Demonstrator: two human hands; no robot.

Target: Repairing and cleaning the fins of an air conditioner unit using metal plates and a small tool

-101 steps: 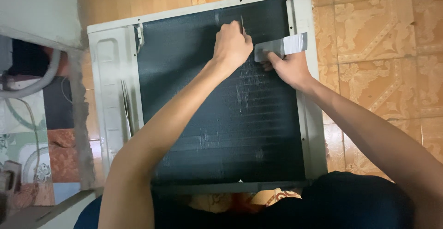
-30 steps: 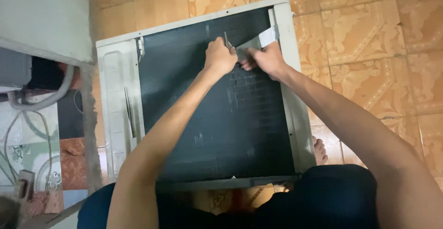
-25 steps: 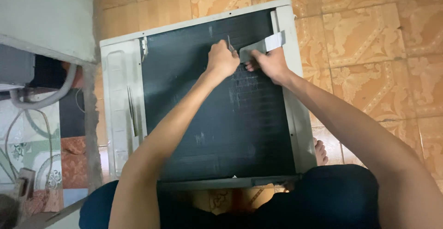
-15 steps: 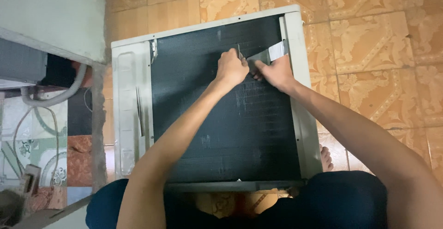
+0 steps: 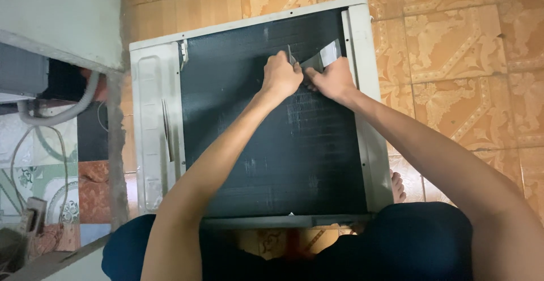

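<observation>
A white air-conditioner unit (image 5: 150, 116) lies on the tiled floor with its dark finned coil (image 5: 255, 145) facing up. My right hand (image 5: 333, 80) grips a grey flat-bladed comb tool (image 5: 324, 56) pressed on the fins near the coil's upper right. My left hand (image 5: 280, 77) is a fist beside it, pinching a thin metal piece (image 5: 289, 54) that stands up from the fins. Pale scrape marks show on the fins just below both hands. Both forearms reach up from the bottom of the view.
Orange patterned floor tiles (image 5: 453, 49) surround the unit. A grey wall ledge (image 5: 56, 20) and a grey hose (image 5: 62, 114) lie at left, with cables (image 5: 25, 150) over patterned tiles. My dark shorts (image 5: 396, 241) and a bare foot (image 5: 398, 186) sit at the unit's near edge.
Both hands stay together on the upper right fins, shifting only slightly. The camera view has drifted, so the unit sits more to the right in frame.
</observation>
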